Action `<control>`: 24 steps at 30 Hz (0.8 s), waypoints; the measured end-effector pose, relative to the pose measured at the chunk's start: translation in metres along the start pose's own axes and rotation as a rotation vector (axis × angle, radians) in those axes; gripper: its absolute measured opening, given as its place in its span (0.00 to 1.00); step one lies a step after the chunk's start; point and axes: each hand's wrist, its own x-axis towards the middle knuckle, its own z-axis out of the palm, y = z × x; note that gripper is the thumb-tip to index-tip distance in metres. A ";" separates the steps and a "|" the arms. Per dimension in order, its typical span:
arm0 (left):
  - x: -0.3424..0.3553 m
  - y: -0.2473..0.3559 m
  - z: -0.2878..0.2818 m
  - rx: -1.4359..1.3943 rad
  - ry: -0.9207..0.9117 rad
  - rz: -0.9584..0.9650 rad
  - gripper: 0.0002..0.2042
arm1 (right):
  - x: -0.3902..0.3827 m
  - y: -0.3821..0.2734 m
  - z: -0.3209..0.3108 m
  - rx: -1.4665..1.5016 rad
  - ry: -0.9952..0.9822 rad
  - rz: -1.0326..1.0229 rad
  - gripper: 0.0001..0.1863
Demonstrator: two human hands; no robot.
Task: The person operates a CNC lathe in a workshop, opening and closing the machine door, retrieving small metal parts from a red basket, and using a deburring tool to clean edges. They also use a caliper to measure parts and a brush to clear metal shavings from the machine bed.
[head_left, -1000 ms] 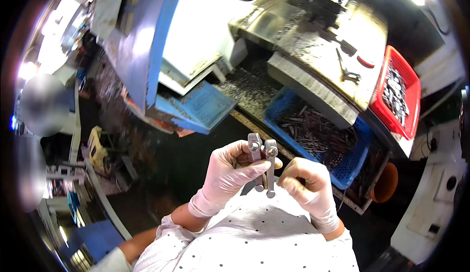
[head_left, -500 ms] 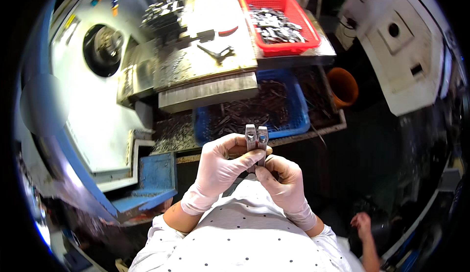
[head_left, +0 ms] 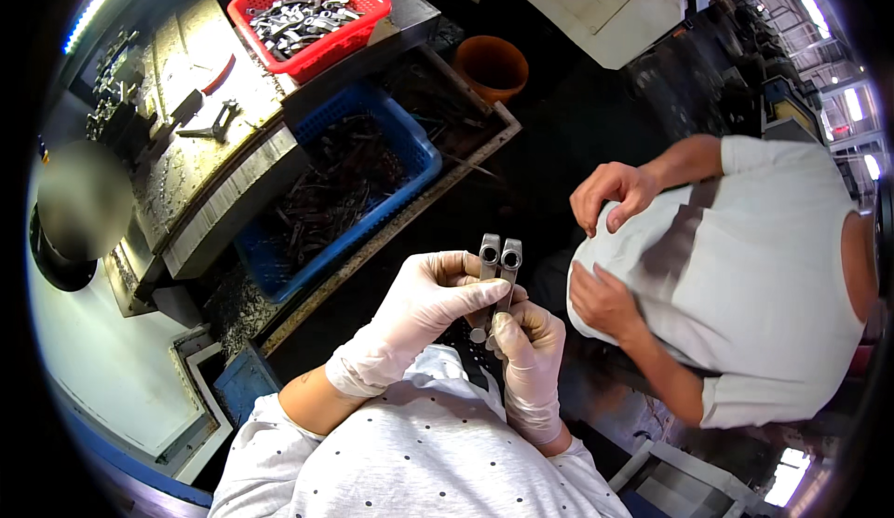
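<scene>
Two long grey metal parts, each with a round hole through its upper end, stand side by side in front of me: a left one [head_left: 489, 255] and a right one [head_left: 511, 257]. My gloved left hand [head_left: 419, 302] is closed round both, its thumb pressed across their middles. Lower down, my gloved right hand [head_left: 532, 355] is closed with its thumb and bent fingers against the right part. The fingers behind the parts are partly hidden.
At upper left, a red basket [head_left: 372, 4] holds many small metal pieces. Beneath it, a blue basket [head_left: 424, 169] contains dark scraps. A fork-shaped metal tool [head_left: 220, 125] lies on the machine table. An orange bucket [head_left: 512, 63] stands behind. A co-worker [head_left: 773, 276] is at right.
My view has swung right, bringing the co-worker into sight and shifting the baskets left. Both hands still hold the metal parts, whose holed ends now face me more squarely.
</scene>
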 end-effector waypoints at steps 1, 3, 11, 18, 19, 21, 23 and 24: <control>0.002 -0.001 0.003 0.017 0.009 -0.002 0.11 | 0.000 -0.001 -0.004 0.047 -0.002 0.035 0.09; 0.007 -0.002 0.012 0.072 0.044 0.031 0.10 | 0.004 0.002 -0.015 0.142 -0.019 0.094 0.09; 0.029 -0.011 0.036 0.151 0.174 0.149 0.10 | 0.037 0.010 -0.051 0.276 -0.126 0.065 0.12; 0.044 -0.010 0.055 0.076 0.218 0.219 0.10 | 0.061 0.004 -0.063 0.432 -0.143 -0.009 0.14; 0.046 -0.012 0.056 0.056 0.215 0.229 0.10 | 0.067 0.009 -0.070 0.520 -0.216 -0.106 0.16; 0.051 -0.011 0.059 0.014 0.211 0.253 0.10 | 0.080 0.012 -0.074 0.694 -0.261 -0.251 0.20; 0.054 -0.009 0.062 0.014 0.235 0.314 0.10 | 0.082 0.005 -0.075 0.499 -0.258 -0.253 0.20; 0.055 -0.008 0.064 0.015 0.248 0.345 0.11 | 0.079 0.006 -0.077 0.301 -0.219 -0.243 0.20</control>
